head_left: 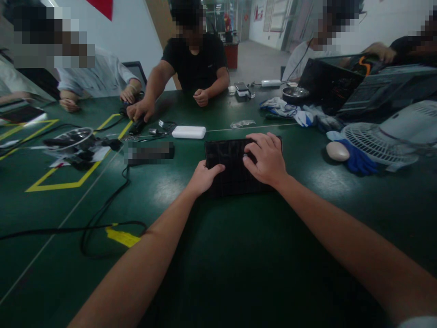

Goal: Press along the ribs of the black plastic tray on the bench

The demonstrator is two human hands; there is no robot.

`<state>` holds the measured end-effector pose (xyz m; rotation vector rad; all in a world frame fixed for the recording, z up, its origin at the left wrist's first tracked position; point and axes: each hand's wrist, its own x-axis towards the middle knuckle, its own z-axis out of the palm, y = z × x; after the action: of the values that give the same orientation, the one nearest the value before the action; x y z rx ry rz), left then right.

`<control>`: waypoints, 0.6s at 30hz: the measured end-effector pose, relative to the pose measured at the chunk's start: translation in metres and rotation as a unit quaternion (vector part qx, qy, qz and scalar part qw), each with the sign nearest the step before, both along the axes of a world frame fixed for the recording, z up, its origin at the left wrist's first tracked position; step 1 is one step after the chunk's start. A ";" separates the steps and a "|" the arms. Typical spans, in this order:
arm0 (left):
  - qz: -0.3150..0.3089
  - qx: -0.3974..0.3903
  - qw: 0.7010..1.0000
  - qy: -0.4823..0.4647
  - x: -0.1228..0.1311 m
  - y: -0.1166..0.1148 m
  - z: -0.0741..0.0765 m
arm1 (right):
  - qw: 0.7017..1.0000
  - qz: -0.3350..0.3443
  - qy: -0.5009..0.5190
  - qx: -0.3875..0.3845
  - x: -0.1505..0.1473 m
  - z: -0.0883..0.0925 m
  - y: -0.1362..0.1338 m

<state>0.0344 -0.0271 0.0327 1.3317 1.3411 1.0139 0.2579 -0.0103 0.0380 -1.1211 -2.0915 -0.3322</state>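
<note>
A flat black panel lies on the green table in front of me. My left hand grips its near left edge, thumb on top and fingers curled under. My right hand rests on the panel's right part, fingers bent and pressed together over a small pale thing that I cannot make out.
A white power bank lies just beyond the panel. Black cables loop at the left near yellow tape. A white fan, blue glove and pale oval object sit at the right. Several people sit around the table.
</note>
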 end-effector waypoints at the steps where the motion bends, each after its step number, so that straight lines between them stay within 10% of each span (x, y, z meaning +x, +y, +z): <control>1: -0.001 0.001 1.000 0.005 0.000 0.000 0.000 | 1.000 0.000 0.000 0.000 0.000 0.000 0.000; 18: 0.000 0.003 1.000 -0.002 -0.001 0.001 -0.001 | 1.000 0.001 0.007 -0.001 -0.001 0.000 0.000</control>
<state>0.0329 -0.0263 0.0319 1.3334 1.3362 1.0208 0.2572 -0.0106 0.0384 -1.1189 -2.0810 -0.3204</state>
